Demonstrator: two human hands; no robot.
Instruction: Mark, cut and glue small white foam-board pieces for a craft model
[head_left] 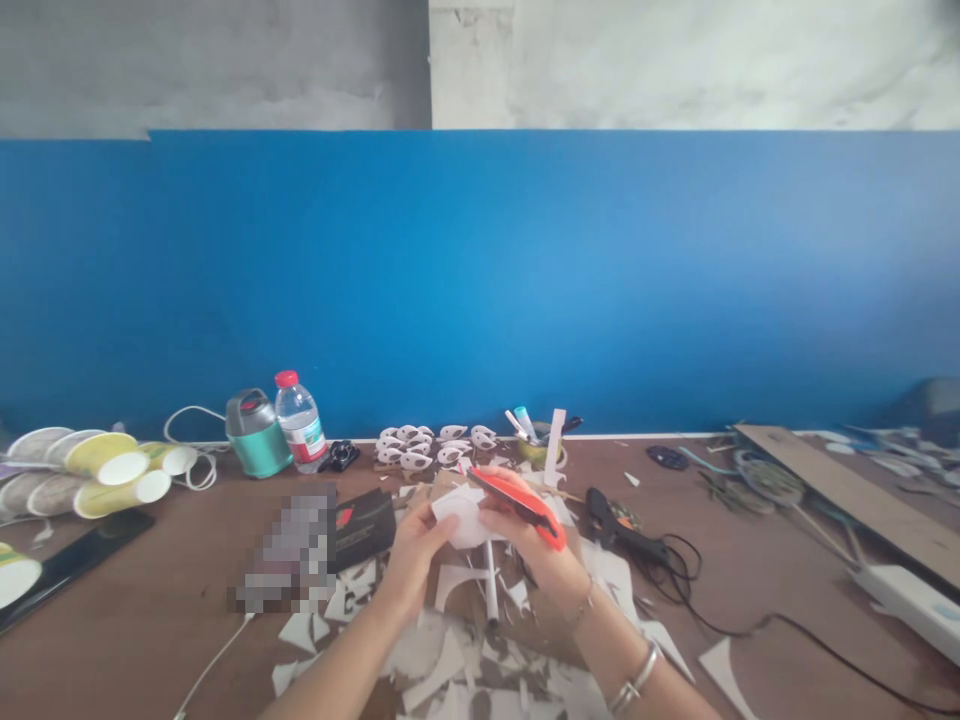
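Observation:
My left hand [415,557] pinches a small piece of white paper [466,517], thumb on top. Across from it, my right hand [541,545] has its fingers closed round an orange-red utility knife [525,505], which slants from upper left to lower right. The right fingertips also meet the paper's right edge. Whether the blade is out cannot be made out. Below the hands, a thin grey-white rod [491,590] with a dark end lies among many white paper offcuts [442,670].
Behind the hands stand several white looped paper pieces [416,460] and a pen cup [532,453]. A black glue gun [622,530] with its cord lies right. Leftward are a water bottle [301,425], a green container [259,445], a black box [365,528] and stacked paper cups [112,475].

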